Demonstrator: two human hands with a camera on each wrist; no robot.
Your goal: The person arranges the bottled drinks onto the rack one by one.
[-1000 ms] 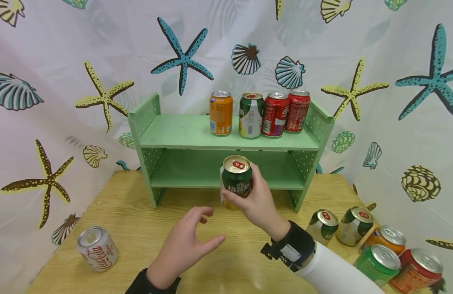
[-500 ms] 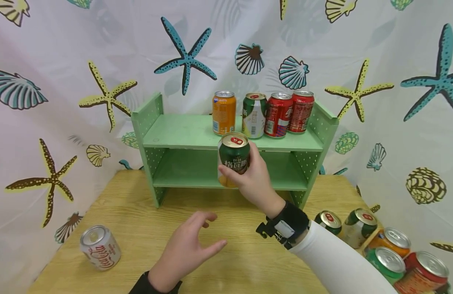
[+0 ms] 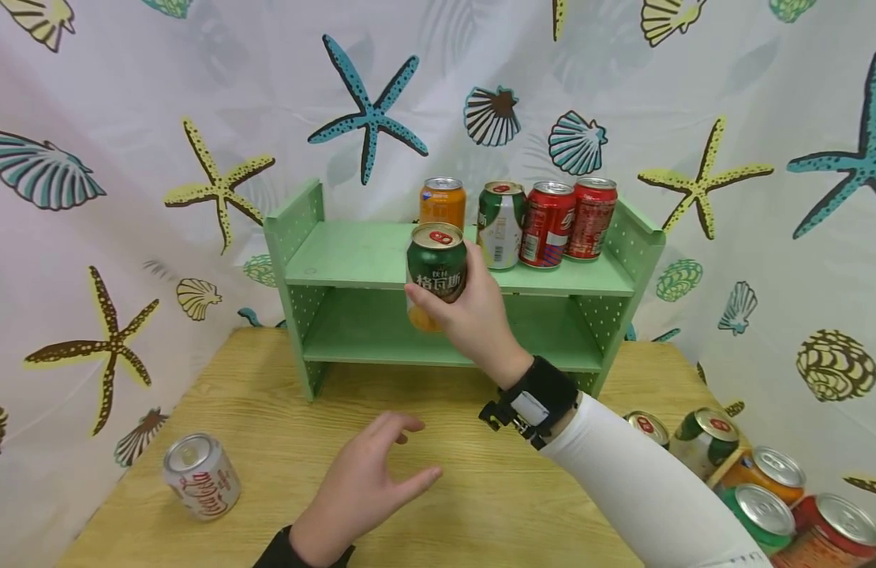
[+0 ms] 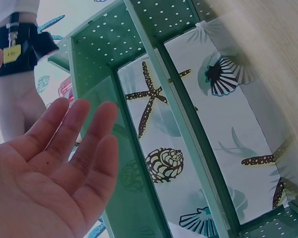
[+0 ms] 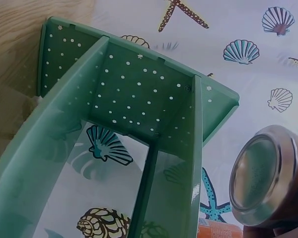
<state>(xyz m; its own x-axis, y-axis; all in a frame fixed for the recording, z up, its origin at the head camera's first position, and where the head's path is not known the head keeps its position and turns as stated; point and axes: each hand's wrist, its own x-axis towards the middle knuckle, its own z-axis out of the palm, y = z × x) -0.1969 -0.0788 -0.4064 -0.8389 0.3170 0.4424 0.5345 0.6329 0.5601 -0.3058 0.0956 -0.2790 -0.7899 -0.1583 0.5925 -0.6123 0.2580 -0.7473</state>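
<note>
My right hand [image 3: 473, 304] grips a dark green drink can [image 3: 431, 264] with a gold lid and red tab, upright at the height of the rack's top board. In the head view this can overlaps an orange can [image 3: 442, 203] behind it. The right wrist view shows the can's silver base [image 5: 256, 173] beside the board's edge. My left hand [image 3: 370, 481] hovers low over the table with thumb and fingers apart, holding nothing. In the left wrist view its palm [image 4: 54, 173] faces the camera. A green two-level rack [image 3: 353, 260] stands ahead.
On the top board, right of the orange can, stand a green-and-white can [image 3: 500, 227] and two red cans [image 3: 548, 225]. A silver Coca-Cola can [image 3: 202, 477] sits at the table's left. Several cans, one of them green [image 3: 761, 513], cluster at the right edge. A patterned curtain [image 3: 267, 95] hangs behind.
My right hand has raised the green can from in front of the lower shelf up to the top board, slightly leftward. My left hand has barely moved. The view has shifted a little.
</note>
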